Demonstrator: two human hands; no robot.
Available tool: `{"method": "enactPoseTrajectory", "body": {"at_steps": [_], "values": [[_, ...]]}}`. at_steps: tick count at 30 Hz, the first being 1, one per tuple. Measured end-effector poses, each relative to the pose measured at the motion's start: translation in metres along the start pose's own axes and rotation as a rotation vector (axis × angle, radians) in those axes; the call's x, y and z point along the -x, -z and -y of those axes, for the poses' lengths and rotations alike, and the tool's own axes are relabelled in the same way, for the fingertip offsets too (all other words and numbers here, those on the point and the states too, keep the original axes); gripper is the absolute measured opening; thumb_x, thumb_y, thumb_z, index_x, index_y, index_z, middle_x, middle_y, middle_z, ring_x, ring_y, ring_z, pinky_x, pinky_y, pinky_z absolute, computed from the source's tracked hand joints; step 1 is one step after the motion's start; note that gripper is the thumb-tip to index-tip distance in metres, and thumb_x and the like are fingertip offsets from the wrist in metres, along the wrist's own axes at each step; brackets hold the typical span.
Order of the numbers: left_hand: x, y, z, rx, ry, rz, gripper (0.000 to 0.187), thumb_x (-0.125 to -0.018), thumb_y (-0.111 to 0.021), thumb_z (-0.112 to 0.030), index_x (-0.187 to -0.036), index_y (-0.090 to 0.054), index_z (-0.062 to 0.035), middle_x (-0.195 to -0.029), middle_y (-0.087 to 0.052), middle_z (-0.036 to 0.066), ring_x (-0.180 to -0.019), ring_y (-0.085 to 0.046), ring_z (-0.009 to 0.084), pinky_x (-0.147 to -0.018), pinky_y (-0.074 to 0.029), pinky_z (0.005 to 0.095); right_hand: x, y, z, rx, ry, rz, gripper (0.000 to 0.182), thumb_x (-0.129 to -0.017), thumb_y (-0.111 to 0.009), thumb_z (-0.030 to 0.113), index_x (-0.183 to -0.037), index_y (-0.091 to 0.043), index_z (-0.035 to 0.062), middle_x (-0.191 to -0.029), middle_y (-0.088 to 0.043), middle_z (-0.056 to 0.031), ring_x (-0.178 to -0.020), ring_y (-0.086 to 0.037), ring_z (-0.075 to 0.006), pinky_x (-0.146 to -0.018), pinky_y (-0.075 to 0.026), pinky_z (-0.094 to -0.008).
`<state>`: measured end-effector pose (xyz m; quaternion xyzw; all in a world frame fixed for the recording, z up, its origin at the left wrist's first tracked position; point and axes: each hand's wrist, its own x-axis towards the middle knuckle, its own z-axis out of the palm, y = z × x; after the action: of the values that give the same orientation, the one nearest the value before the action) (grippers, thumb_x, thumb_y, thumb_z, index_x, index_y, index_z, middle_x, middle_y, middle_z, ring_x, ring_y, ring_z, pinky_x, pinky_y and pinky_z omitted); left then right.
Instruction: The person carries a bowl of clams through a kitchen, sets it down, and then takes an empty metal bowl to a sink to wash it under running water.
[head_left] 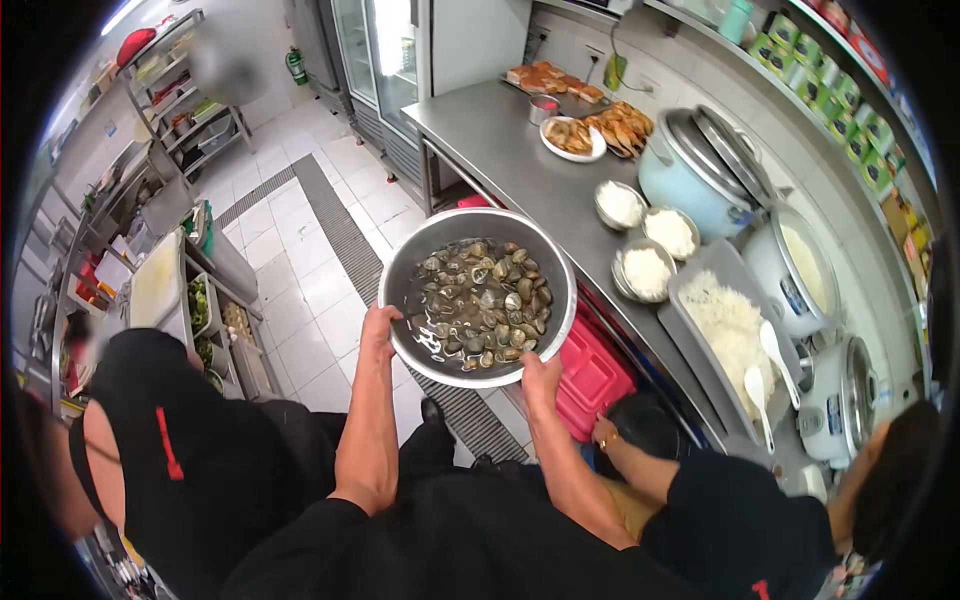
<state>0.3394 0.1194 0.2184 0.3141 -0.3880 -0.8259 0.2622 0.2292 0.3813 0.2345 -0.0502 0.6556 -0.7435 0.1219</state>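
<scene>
1. we see our left hand (pixel 378 330) closed on the near left rim of a metal bowl (pixel 400 270), fingers wrapped over the edge, thumb side on top.
2. our right hand (pixel 540 378) grips the near right rim of the same bowl, fingers curled under it, so both hands carry it between them.
3. the bowl is held in the air over the tiled floor (pixel 310 260), just beside the edge of the steel counter (pixel 500 140), and it sits about level.
4. inside it lie dark clams (pixel 485 300) in a little water, heaped toward the middle and the right.
5. on the counter stand three small bowls of rice (pixel 647 272), a tray of rice (pixel 725 320) with two white spoons, a pale blue rice cooker (pixel 690 180) and plates of fried food (pixel 572 137) further back.
6. a red crate (pixel 592 375) sits below the counter, just under the bowl's right side.
7. another person's hand (pixel 605 433) with a wristband reaches toward the crate, at lower right.
8. a second person in black stands to our left, close by.
</scene>
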Motion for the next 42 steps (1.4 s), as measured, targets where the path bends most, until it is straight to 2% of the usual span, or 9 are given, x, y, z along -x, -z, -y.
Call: {"method": "enactPoseTrajectory", "body": {"at_steps": [3,7,10,11,15,24,34,36,42], "values": [[-0.078,0.01,-0.005,0.035,0.012,-0.015,0.033,-0.059,-0.048,0.002,-0.092,-0.053,0.0008,-0.073,-0.051,0.009,-0.057,-0.053,0.0226,-0.049,-0.05,0.0359,-0.052,-0.034,0.005,-0.061,-0.052,0.075,0.038,-0.071,-0.05,-0.002,-0.109,-0.052,-0.0063,-0.1,-0.059,-0.0097,-0.09,-0.056,-0.0166,-0.08,-0.043,-0.0265],[-0.158,-0.001,-0.039,-0.014,-0.004,-0.111,0.03,-0.062,-0.053,0.0,-0.092,-0.056,-0.0013,-0.072,-0.053,0.007,-0.066,-0.053,0.0189,-0.059,-0.046,0.0323,-0.127,-0.095,0.005,-0.01,-0.057,0.075,0.044,-0.068,-0.051,-0.004,-0.112,-0.051,-0.0067,-0.105,-0.058,-0.0103,-0.093,-0.055,-0.0193,-0.083,-0.041,-0.0282],[-0.192,-0.02,-0.076,-0.18,-0.12,-0.264,0.04,-0.065,-0.05,0.0,-0.106,-0.053,0.0011,-0.086,-0.057,0.011,-0.077,-0.054,0.0216,-0.069,-0.047,0.0338,-0.191,-0.137,-0.01,0.007,-0.042,-0.004,0.037,-0.067,-0.052,-0.001,-0.103,-0.054,-0.0037,-0.093,-0.057,-0.005,-0.084,-0.054,-0.0172,-0.073,-0.042,-0.0278],[-0.205,-0.017,-0.092,-0.147,-0.051,-0.17,0.048,-0.066,-0.049,0.001,-0.114,-0.05,0.002,-0.091,-0.059,0.012,-0.079,-0.054,0.0207,-0.07,-0.047,0.0315,-0.207,-0.148,-0.007,0.071,-0.05,0.057,0.039,-0.066,-0.052,-0.001,-0.105,-0.053,-0.0027,-0.096,-0.057,-0.0053,-0.085,-0.054,-0.0176,-0.073,-0.043,-0.0279],[-0.268,0.0,-0.137,-0.137,-0.109,-0.149,0.049,-0.067,-0.05,0.0,-0.116,-0.049,0.0027,-0.095,-0.06,0.011,-0.085,-0.056,0.0184,-0.075,-0.046,0.0295,-0.268,-0.221,0.015,0.19,-0.226,0.101,0.041,-0.065,-0.053,0.0,-0.106,-0.053,-0.0049,-0.096,-0.057,-0.008,-0.085,-0.052,-0.0195,-0.079,-0.041,-0.0283],[-0.418,0.07,-0.249,-0.183,-0.174,-0.038,0.063,-0.066,-0.056,-0.004,-0.126,-0.037,0.0027,-0.114,-0.051,0.013,-0.104,-0.049,0.0201,-0.091,-0.04,0.0304,-0.402,-0.397,-0.008,0.321,-0.204,0.253,0.035,-0.063,-0.052,0.002,-0.097,-0.053,-0.0041,-0.087,-0.055,-0.006,-0.078,-0.051,-0.0181,-0.071,-0.041,-0.0272],[-0.604,0.173,-0.404,-0.223,-0.183,-0.215,0.063,-0.067,-0.054,-0.007,-0.127,-0.035,0.0035,-0.115,-0.05,0.012,-0.108,-0.047,0.0193,-0.093,-0.038,0.03,-0.555,-0.717,-0.033,0.243,-0.299,0.476,0.033,-0.063,-0.053,0.005,-0.095,-0.052,-0.0025,-0.079,-0.053,-0.006,-0.068,-0.05,-0.0175,-0.063,-0.041,-0.0299],[-0.635,0.201,-0.424,-0.085,-0.399,-0.315,0.054,-0.067,-0.054,-0.004,-0.118,-0.042,0.0038,-0.107,-0.054,0.01,-0.098,-0.05,0.0156,-0.087,-0.042,0.0294,-0.568,-0.786,-0.022,0.326,-0.24,0.495,0.032,-0.063,-0.054,0.006,-0.093,-0.052,-0.0024,-0.079,-0.053,-0.0058,-0.068,-0.049,-0.0173,-0.062,-0.04,-0.0295],[-0.708,0.287,-0.533,-0.037,-0.493,-0.444,0.061,-0.068,-0.054,-0.003,-0.126,-0.036,0.0031,-0.109,-0.053,0.009,-0.1,-0.049,0.0152,-0.089,-0.039,0.0285,-0.603,-0.989,-0.043,0.26,-0.223,0.73,0.029,-0.064,-0.054,0.004,-0.093,-0.051,0.0005,-0.079,-0.054,-0.0055,-0.07,-0.05,-0.018,-0.065,-0.042,-0.029]]}}
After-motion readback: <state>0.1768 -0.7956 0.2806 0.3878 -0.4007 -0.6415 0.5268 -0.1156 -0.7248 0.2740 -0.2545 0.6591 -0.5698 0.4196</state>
